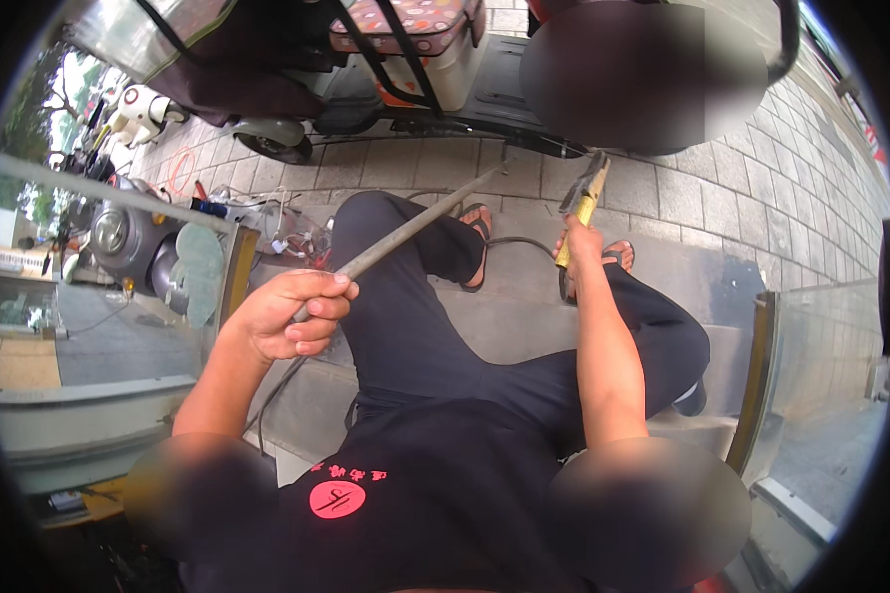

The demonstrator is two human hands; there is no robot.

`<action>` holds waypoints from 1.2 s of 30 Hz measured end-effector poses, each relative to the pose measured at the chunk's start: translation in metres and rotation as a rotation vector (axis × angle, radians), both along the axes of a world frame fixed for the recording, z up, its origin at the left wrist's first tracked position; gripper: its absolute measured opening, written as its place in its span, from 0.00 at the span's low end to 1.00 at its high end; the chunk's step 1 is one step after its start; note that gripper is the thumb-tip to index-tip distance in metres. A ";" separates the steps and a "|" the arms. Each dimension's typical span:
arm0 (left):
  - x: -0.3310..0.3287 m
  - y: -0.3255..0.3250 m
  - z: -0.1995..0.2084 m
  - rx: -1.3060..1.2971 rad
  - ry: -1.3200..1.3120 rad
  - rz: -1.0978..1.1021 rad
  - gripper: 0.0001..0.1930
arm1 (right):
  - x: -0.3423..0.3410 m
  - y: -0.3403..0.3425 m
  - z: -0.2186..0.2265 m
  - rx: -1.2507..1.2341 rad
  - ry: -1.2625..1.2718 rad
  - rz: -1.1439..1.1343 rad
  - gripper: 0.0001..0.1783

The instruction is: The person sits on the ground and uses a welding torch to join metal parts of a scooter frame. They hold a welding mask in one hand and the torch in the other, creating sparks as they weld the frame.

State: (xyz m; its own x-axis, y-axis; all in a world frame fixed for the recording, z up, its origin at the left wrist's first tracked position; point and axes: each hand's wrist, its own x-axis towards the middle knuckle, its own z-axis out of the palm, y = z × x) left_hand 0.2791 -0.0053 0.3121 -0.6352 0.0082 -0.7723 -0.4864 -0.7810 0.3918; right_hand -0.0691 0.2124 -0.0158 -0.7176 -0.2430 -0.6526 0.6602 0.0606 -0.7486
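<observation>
My left hand (302, 308) is closed around the near end of a long grey metal rod (405, 233). The rod slants up and away to the right, over my left knee, and its far end is in the air above the paving. My right hand (579, 247) grips a yellow tool with dark jaws, which looks like a welding electrode holder (587, 203), pointing away from me above my right foot. A dark cable (524, 243) runs between my feet toward that hand. The tips of the rod and the tool stand apart.
I sit on a grey step (534, 326) between glass panels (821, 385). Ahead, a three-wheeled vehicle (504, 84) carries a patterned box (415, 30). Tools and clear plastic bags (292, 232) lie left of my leg, near a grey scooter (119, 232). Blurred patches hide parts.
</observation>
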 end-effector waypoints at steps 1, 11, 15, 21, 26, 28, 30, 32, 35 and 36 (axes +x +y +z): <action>0.011 0.002 0.005 -0.014 0.004 0.010 0.15 | 0.001 0.002 -0.002 0.003 0.009 0.006 0.16; 0.085 0.008 0.019 -0.030 0.167 0.204 0.12 | 0.009 0.002 -0.010 0.012 -0.042 0.076 0.16; 0.103 -0.003 0.024 -0.028 0.195 0.296 0.16 | 0.011 0.004 -0.014 -0.004 -0.035 0.124 0.17; 0.139 -0.017 0.031 -0.217 0.129 0.337 0.15 | 0.012 0.012 -0.019 0.018 -0.023 0.154 0.15; 0.155 -0.021 -0.019 -0.310 0.012 0.430 0.11 | 0.022 0.013 -0.016 0.083 -0.027 0.158 0.15; 0.149 -0.033 -0.055 -0.344 -0.041 0.450 0.09 | 0.023 0.015 -0.016 0.086 -0.037 0.165 0.16; 0.139 -0.044 -0.093 -0.363 -0.082 0.465 0.08 | 0.025 0.017 -0.013 0.062 -0.052 0.163 0.16; 0.127 -0.057 -0.131 -0.373 -0.111 0.480 0.07 | 0.035 0.013 0.002 0.071 -0.075 0.154 0.16; 0.103 -0.077 -0.172 -0.359 -0.154 0.512 0.05 | 0.030 0.020 -0.009 0.066 -0.087 0.149 0.16; 0.097 -0.082 -0.188 -0.359 -0.160 0.508 0.05 | 0.031 0.021 -0.009 0.076 -0.094 0.132 0.16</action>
State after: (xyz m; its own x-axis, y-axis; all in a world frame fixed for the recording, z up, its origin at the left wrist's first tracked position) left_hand 0.3758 -0.0876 0.1242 -0.3682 -0.5399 -0.7569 -0.1647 -0.7634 0.6246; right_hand -0.0384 0.2335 -0.0250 -0.6177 -0.2787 -0.7354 0.7096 0.2055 -0.6740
